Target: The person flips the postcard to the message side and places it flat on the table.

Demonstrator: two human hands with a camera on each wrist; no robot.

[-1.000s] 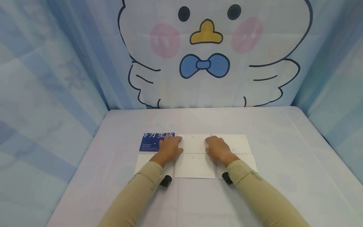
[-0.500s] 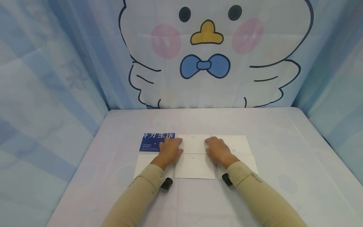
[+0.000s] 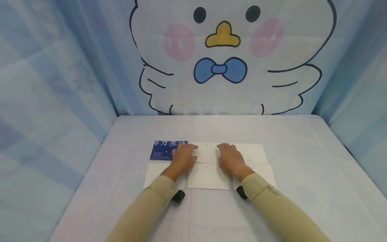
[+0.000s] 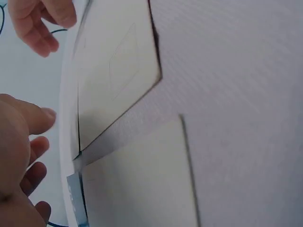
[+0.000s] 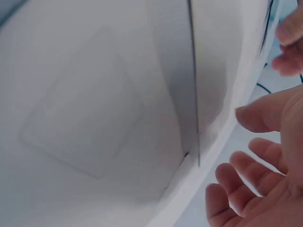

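Note:
Flat cards lie in two rows on the table in the head view. At the far left is a dark blue card with white characters; the others show plain white faces. My left hand is over the blue card's right edge, its fingers pointing at the white card in the back middle. Across from it, my right hand is at that card's right side, beside the back right card. Both wrist views show loosely bent, separated fingers with nothing between them. The front middle card lies between the forearms.
The front left card and front right card are partly covered by my arms. A black wrist device hangs under the left cuff, another under the right. Behind the pale table hangs a cartoon-printed curtain.
Both hands stay almost in place over the same cards, with only slight finger movement. The head view has shifted a little; the cards keep their layout.

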